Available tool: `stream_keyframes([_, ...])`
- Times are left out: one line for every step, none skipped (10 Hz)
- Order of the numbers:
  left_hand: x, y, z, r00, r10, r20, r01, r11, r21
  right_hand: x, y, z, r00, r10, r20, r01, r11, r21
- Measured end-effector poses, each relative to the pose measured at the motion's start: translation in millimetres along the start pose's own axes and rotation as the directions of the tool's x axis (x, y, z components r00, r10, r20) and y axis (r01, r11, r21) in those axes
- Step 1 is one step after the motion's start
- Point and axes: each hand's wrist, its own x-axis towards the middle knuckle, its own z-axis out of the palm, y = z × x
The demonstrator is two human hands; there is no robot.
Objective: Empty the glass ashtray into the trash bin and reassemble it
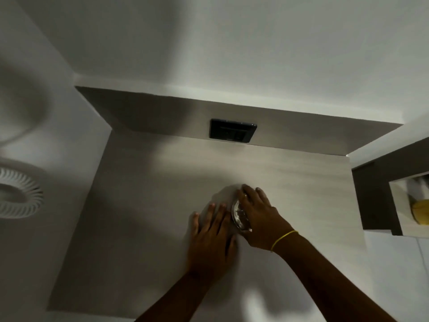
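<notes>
A clear glass ashtray (240, 217) rests on the pale wood-grain desk top (151, 194), right of centre. My right hand (257, 214) lies over its top with the fingers spread across it, hiding most of the glass; a yellow band circles that wrist. My left hand (212, 233) lies flat on the desk just left of the ashtray, fingers extended and touching or nearly touching its rim. The frame is blurred. The ashtray's contents are hidden. No trash bin shows.
A black wall socket plate (232, 133) sits in the upstand behind the desk. A white fan grille (16, 194) stands at the left edge. At right, a dark cabinet niche (380, 196) holds a yellow object (421, 211).
</notes>
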Motion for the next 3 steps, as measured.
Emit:
stream_keyframes([-1,-2,1,0.997,-0.03,0.071,0.029,0.999,0.019,7,6,9,0.998,0.002,0.056,0.001,0.999,-0.055])
stream_keyframes([3,-1,-20,0.995,-0.022,0.093,0.014,0.997,0.079,10,4,1,0.996,0.007,0.087,-0.005,1.0,-0.024])
stream_keyframes([-1,2,-51,0.994,-0.049,0.094,0.04,0.995,0.088,-4,0,-3,0.994,0.028,0.103,-0.03,0.999,0.017])
